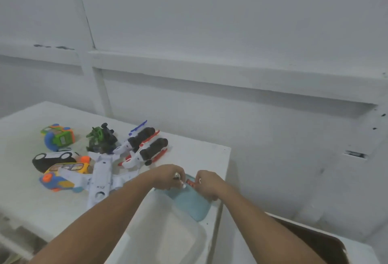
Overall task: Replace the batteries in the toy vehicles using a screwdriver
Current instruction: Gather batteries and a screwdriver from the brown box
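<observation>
Both left hand and right hand pinch red item near toy vehicles.

No legible text, brand or number found. Dark marks on the white toy plane (possibly printing) are too blurred to read.

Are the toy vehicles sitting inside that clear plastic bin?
No, the toy vehicles lie out on the white table, left of the clear bin.
</observation>
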Tool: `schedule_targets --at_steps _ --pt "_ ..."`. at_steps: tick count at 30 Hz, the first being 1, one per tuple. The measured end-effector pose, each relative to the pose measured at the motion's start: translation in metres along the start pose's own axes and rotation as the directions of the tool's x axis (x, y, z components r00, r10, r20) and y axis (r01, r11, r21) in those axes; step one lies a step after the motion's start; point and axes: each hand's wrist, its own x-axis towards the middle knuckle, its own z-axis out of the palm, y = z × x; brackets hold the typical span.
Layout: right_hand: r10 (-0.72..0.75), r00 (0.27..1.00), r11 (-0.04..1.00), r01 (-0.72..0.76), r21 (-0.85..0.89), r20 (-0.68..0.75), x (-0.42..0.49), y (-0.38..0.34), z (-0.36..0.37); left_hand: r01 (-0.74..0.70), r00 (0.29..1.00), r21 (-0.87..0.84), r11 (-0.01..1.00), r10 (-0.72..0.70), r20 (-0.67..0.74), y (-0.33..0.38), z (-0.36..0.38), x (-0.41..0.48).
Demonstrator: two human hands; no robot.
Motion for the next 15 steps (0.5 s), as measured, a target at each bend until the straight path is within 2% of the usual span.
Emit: schedule_targets --at_steps 4,11,15 --pt "0.052 0.999 0.996 -0.052 -0.07 -0.009 0.013 -0.007 0.017 -0.077 0.997 -0.003 0.997 0.077 0.011 -0.019 0.009 0.016" --pt "0.108 0.99 0.994 -0.108 0.006 -0.091 0.024 -0.01 0.025 -0.078 0.997 -0.205 0.976 0.08 0.0 -0.035 0.014 0.028" --pt "0.106 0.993 0.991 -0.1 0.086 -0.057 0.027 -0.01 0.026 -0.096 0.995 -0.262 0.96 0.096 -0.011 -0.039 0.018 0.028"
